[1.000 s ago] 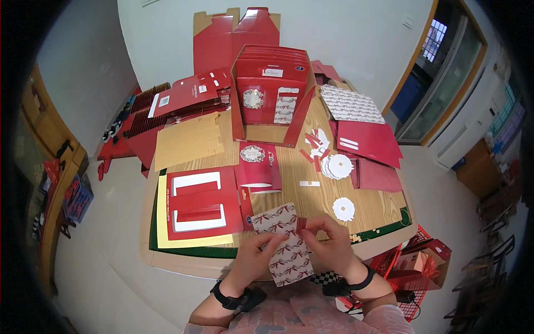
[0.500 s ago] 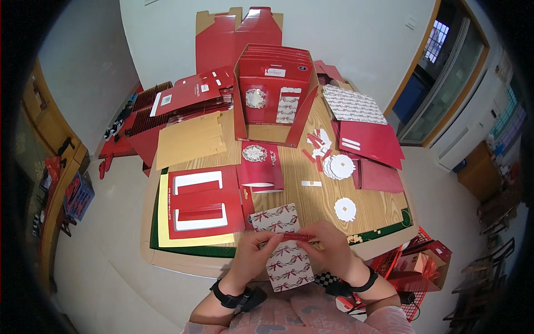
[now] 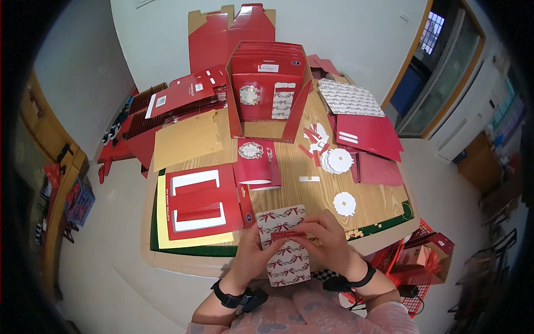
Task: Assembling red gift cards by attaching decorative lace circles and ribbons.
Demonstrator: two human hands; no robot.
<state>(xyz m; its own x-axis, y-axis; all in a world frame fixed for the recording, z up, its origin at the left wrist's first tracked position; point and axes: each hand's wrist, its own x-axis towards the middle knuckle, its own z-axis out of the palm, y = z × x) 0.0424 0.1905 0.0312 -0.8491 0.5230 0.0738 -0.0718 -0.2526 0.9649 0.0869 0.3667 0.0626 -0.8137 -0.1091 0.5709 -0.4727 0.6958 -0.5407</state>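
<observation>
My left hand (image 3: 249, 250) is closed on the left edge of a white folded card (image 3: 286, 270) printed with garlands and red bows, its thumb on the front. Across the card's middle lies a narrow red label strip (image 3: 283, 235). My right hand (image 3: 327, 240) is closed, thumb and fingertips gripping the strip's right part against the card. Whether the strip is stuck down, I cannot tell. Just beyond the card lies a red folded card (image 3: 258, 170) with a wreath piece on it.
A red display box (image 3: 297, 119) holding several packs stands at the back. To the left is a red die-cut sleeve (image 3: 231, 209) on yellow paper. Right of centre are round white tags (image 3: 344, 204), loose strips (image 3: 318, 135) and stacked red cards (image 3: 364, 133). Brown envelopes (image 3: 186, 143) lie far left.
The red strip has come down flat and lower on the patterned card, its printed face now showing. My right hand's fingers have shifted onto it. The card has turned slightly more upright.
</observation>
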